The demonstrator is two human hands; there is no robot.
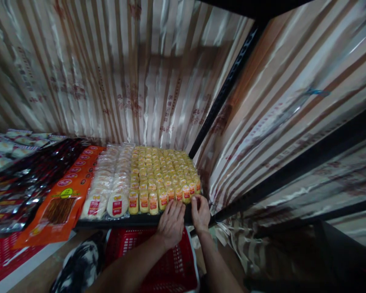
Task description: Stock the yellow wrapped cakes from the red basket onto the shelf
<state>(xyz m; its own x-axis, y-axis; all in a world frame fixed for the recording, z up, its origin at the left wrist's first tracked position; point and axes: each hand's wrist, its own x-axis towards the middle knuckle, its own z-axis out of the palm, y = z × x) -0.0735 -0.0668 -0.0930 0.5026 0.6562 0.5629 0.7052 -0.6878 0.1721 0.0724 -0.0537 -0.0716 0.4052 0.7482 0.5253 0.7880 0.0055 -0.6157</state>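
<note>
Small yellow snack packs [163,169] with red-and-white labels stand in close rows on a dark shelf [131,221]. My left hand [171,219] rests against the front row, fingers stretched out and lying side by side, holding nothing that I can see. At the right front corner of the rows is my right hand [201,212], loosely cupped. Its thumb and bent forefinger are next to the end packs, with a small gap between them; no pack shows inside the hand. The fingertips of both hands partly cover the lower front packs.
Left of the yellow packs lie clear-wrapped round white cakes [118,204], an orange snack bag [62,191] and dark shiny packets [27,179]. A red basket [149,264] is below the shelf. A black post [222,93] rises behind the right corner before striped sheeting [116,61].
</note>
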